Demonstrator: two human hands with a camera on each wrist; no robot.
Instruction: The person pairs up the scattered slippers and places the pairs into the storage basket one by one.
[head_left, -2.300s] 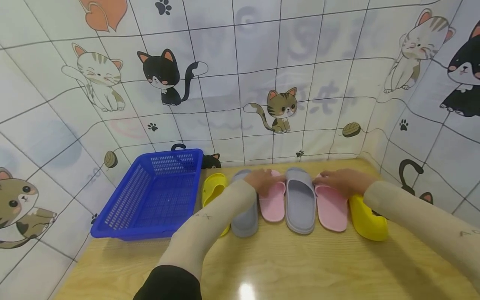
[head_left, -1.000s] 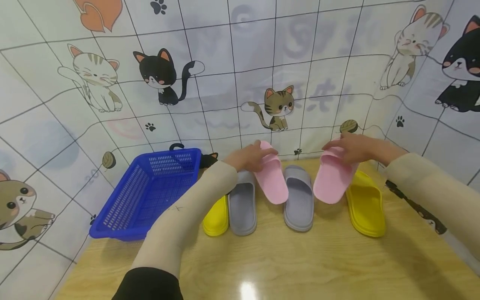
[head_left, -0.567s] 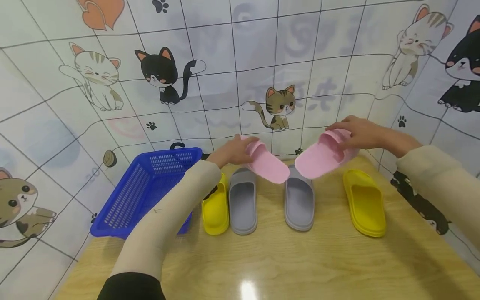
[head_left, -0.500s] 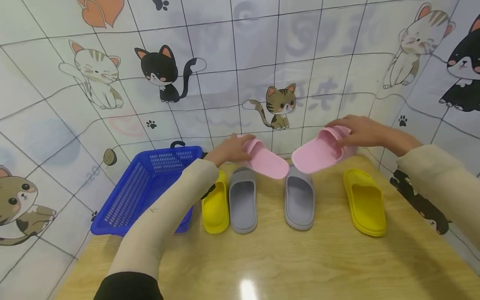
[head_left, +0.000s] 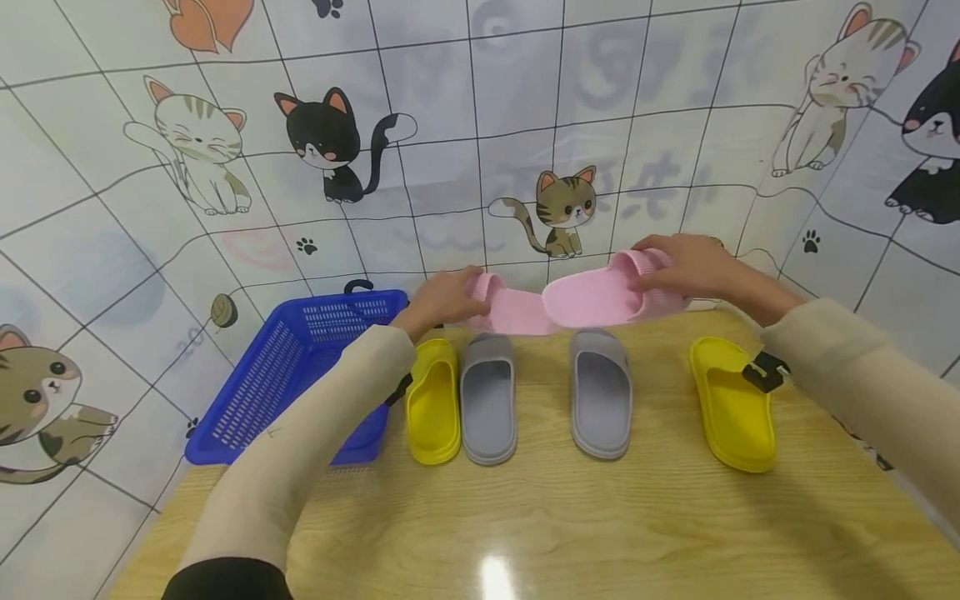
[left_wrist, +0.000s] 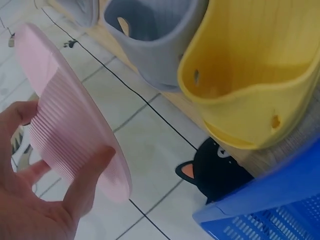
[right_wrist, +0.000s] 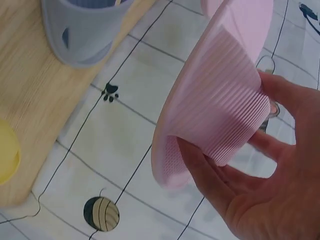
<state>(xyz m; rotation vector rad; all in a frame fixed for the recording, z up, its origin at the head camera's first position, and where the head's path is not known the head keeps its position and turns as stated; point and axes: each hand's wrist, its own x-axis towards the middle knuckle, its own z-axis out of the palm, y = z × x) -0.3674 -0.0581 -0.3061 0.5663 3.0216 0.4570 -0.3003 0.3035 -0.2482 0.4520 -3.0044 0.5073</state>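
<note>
My left hand grips a pink slipper by its ribbed strap, thumb on one edge and fingers on the other. The right hand holds the matching pink slipper the same way, its thumb hooked under the strap. Both are raised above the back of the table, soles pointing at each other; the heel end of the right one overlaps the left one in the head view. Below them stand two grey slippers with a gap between, flanked by a yellow slipper at left and another yellow slipper at right.
A blue plastic basket with perforated walls stands left of the row, partly behind my left forearm. The wooden table ends at a wall covered in cat-print tile pattern.
Both hands have taken hold of the pink slippers, lifted them out of the row, turned them sideways and brought them together. The grey and yellow slippers stay in place.
</note>
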